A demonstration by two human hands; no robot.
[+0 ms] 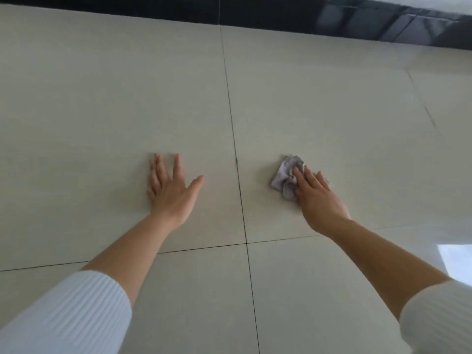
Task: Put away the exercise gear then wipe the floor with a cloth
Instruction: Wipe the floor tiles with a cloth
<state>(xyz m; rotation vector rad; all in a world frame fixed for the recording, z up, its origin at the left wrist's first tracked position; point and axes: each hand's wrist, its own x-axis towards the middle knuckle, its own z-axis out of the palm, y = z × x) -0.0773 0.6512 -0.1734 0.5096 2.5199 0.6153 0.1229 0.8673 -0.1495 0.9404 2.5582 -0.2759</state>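
Observation:
A crumpled grey cloth point(286, 177) lies on the pale tiled floor point(319, 111), right of a dark grout line. My right hand point(316, 198) presses down on the cloth's right part with straight fingers; part of the cloth is hidden beneath it. My left hand point(171, 190) rests flat on the floor to the left of the grout line, fingers spread, holding nothing. Both arms wear white ribbed sleeves pushed up the forearm. No exercise gear is in view.
A glossy black skirting band point(281, 14) runs along the far edge of the floor. Grout lines cross below my hands. A bright window reflection point(454, 261) shines on the tile at the right edge.

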